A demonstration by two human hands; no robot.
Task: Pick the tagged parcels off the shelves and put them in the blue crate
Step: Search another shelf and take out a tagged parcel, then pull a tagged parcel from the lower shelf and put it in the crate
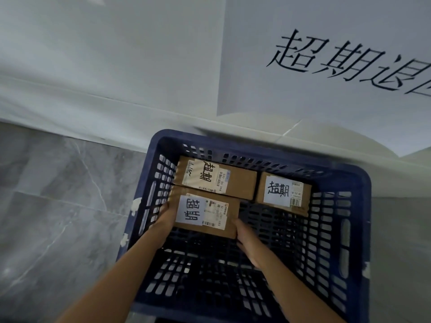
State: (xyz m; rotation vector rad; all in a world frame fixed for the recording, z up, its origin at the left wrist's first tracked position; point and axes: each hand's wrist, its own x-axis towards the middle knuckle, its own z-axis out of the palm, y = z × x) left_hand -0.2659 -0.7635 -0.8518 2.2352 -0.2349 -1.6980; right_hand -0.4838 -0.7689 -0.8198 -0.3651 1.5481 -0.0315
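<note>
In the head view, the blue crate fills the lower centre of the frame, standing on the grey floor against a white wall with a large printed sign at upper right. Three tagged cardboard parcels lie inside. The near parcel sits left of centre, held between both hands: the left hand grasps its left end, the right hand presses its right end with fingers curled at the edge. Touching it above lies the far-left parcel; the right parcel lies just beside that one, by the crate's upper wall.
</note>
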